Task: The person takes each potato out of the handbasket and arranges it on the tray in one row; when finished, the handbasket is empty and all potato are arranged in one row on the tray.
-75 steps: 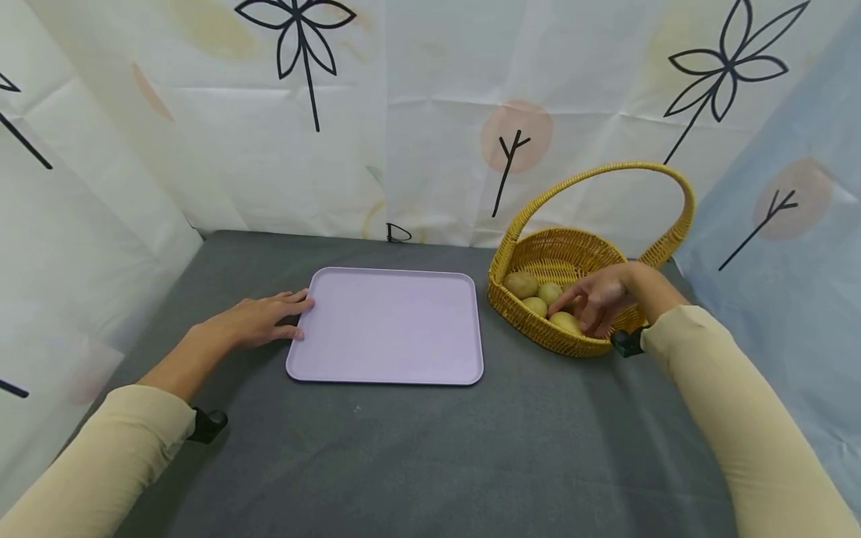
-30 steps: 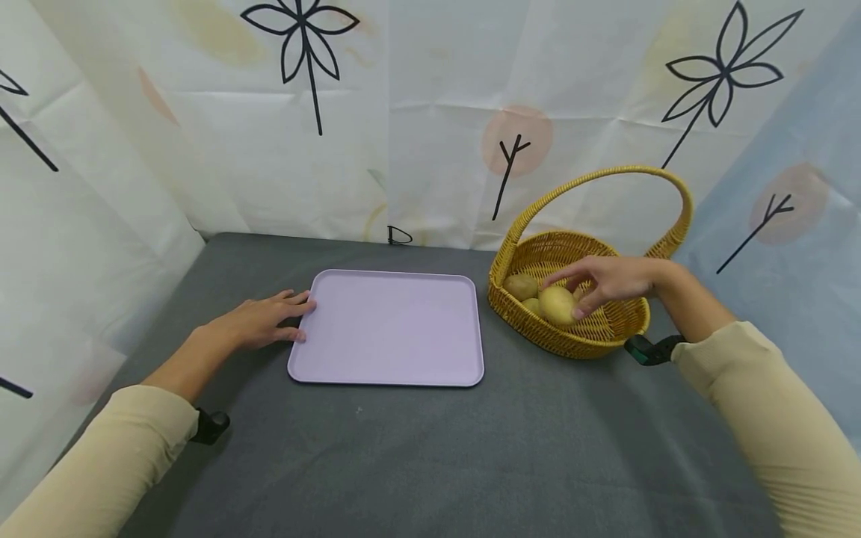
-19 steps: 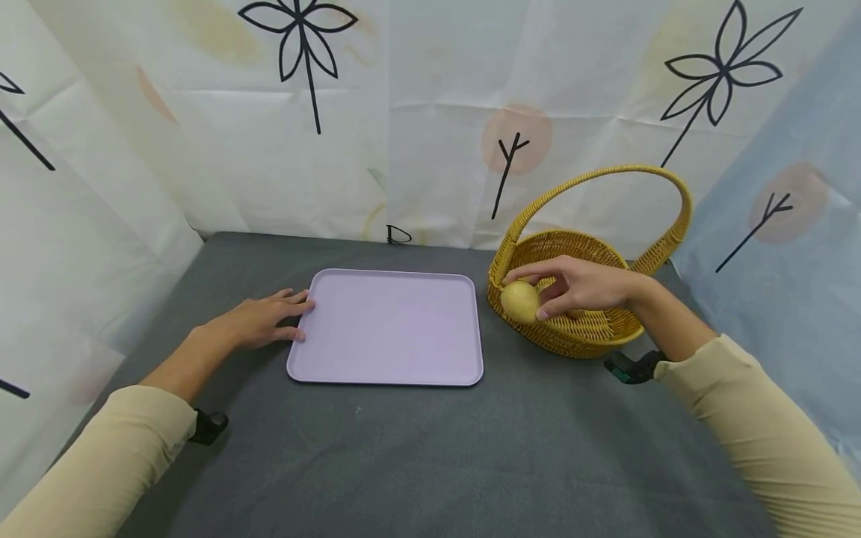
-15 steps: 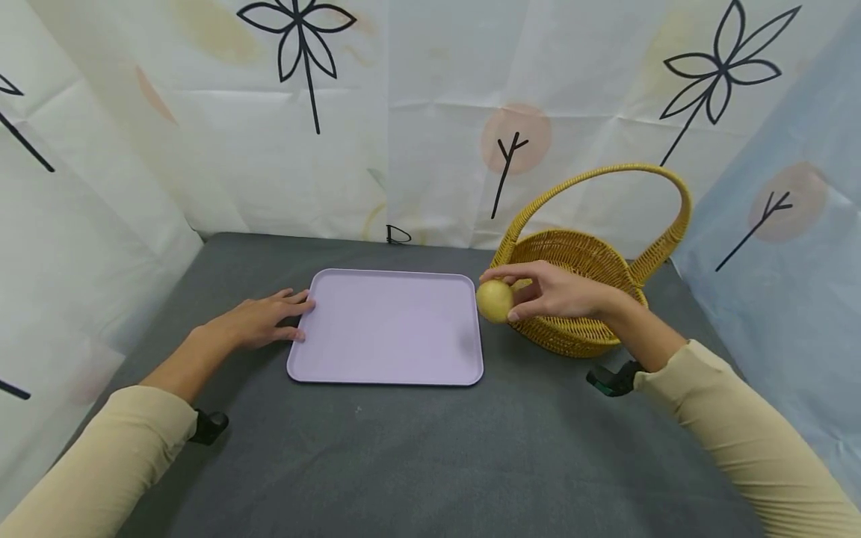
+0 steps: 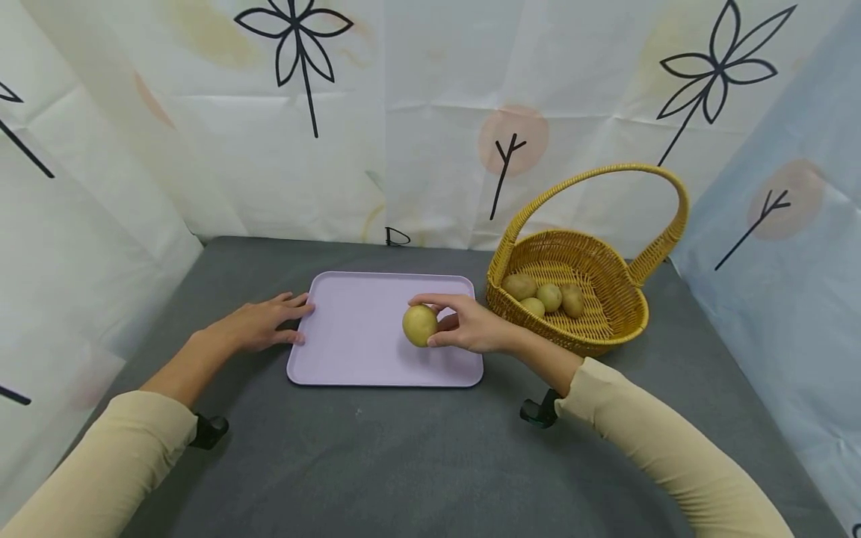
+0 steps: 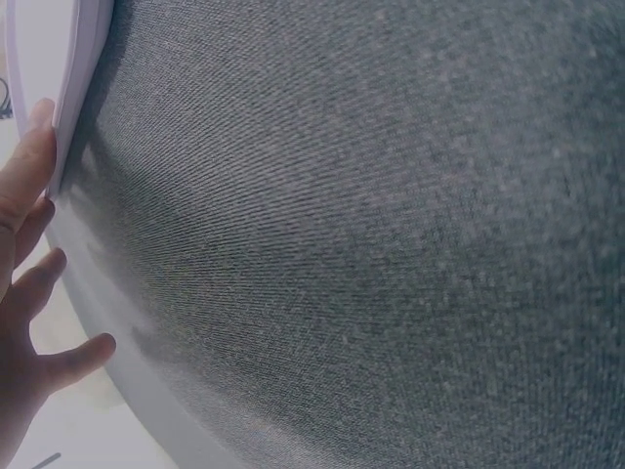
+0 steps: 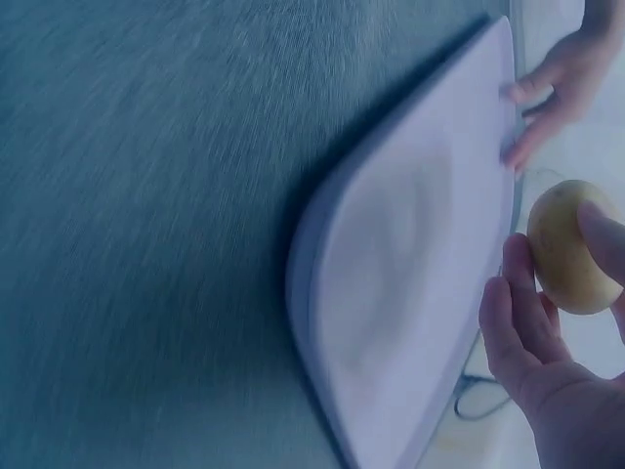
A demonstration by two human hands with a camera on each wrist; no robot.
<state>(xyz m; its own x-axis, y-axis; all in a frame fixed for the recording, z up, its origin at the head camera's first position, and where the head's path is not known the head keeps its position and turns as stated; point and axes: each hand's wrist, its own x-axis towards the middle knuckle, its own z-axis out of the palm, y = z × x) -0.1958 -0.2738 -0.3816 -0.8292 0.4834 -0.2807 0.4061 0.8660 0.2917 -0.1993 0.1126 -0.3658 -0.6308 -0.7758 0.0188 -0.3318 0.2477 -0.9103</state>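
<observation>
My right hand (image 5: 471,325) pinches a round yellow potato (image 5: 419,325) between thumb and fingers, held up over the right half of a lilac tray (image 5: 356,329). The same potato (image 7: 566,249) shows in the right wrist view, clear of the tray, with a soft shadow below it. My left hand (image 5: 258,323) lies at the tray's left edge with fingers spread, fingertips on the rim. In the left wrist view, the left hand's fingers (image 6: 29,166) touch the tray's edge (image 6: 83,68).
A yellow wicker basket (image 5: 625,314) with a tall handle stands right of the tray. Several potatoes (image 5: 519,286) lie in its left part. Dark grey cloth (image 5: 377,456) covers the table. A patterned white curtain (image 5: 430,172) hangs behind.
My right hand has reached into the basket, lifted out the potato and carried it left over the tray. The left hand has stayed at the tray's edge.
</observation>
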